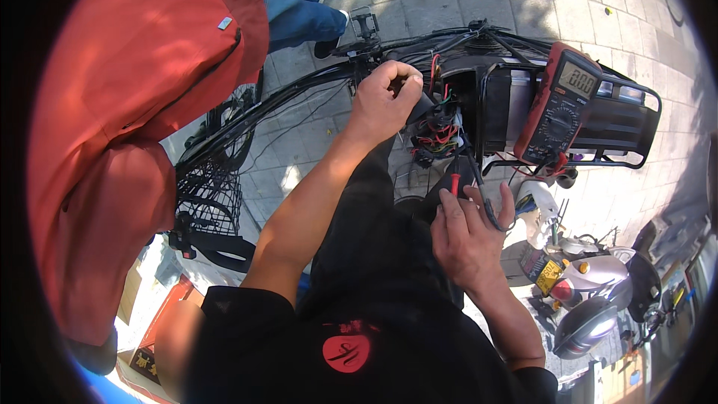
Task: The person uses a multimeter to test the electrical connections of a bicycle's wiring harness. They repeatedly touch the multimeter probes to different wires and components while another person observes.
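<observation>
My left hand is pinched beside the black edge of an opened compartment on a bicycle frame; what its fingers hold is hidden. Below and right of it lies a bundle of red, black and green wires. My right hand holds a red multimeter probe upright below the wires, along with a dark lead or tool that I cannot make out clearly. A red-cased multimeter lies on the black rear rack, its display lit.
A person in a red coat and jeans stands close on the left. A wire basket and handlebar are below them. Scooter panels and other parts crowd the lower right. Grey paving lies under the bicycle.
</observation>
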`<state>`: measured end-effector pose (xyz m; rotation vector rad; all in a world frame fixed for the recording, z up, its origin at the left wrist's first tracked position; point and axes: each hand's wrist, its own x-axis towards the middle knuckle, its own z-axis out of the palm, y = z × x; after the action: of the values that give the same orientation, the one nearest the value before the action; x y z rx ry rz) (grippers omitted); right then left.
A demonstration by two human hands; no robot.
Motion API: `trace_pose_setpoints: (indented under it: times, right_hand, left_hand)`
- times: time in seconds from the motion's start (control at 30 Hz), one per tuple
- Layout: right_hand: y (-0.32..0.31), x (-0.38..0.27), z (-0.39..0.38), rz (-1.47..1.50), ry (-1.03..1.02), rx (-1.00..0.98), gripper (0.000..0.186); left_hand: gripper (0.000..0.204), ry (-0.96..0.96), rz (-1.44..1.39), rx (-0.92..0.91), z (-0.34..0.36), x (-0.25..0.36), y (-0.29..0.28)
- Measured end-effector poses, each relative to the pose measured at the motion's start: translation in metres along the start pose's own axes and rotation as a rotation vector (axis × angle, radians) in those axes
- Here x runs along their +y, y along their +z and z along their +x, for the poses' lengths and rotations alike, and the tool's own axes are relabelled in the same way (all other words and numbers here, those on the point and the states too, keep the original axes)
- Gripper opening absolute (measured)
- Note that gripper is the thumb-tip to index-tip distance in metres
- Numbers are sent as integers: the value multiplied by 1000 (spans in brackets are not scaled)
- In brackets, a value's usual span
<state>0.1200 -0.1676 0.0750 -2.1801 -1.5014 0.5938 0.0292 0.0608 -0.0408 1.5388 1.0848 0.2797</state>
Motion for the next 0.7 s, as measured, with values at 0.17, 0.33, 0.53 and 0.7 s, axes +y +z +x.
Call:
trace_pose_setpoints:
  times: [0.17, 0.33, 0.53, 0.7]
  right_hand:
    - [4, 0, -2, 0, -3, -5, 34]
    - [8, 1, -4, 19, -3, -2, 35]
    - [10, -1, -7, 12, 2, -6, 34]
    - [5, -3, -4, 12, 10, -6, 34]
  left_hand:
    - [18, -13, -7, 0, 0, 2, 0]
    - [19, -68, -6, -30, -3, 11, 0]
    - [20, -22, -68, -34, -3, -2, 2]
    - [16, -17, -66, 30, -7, 1, 3]
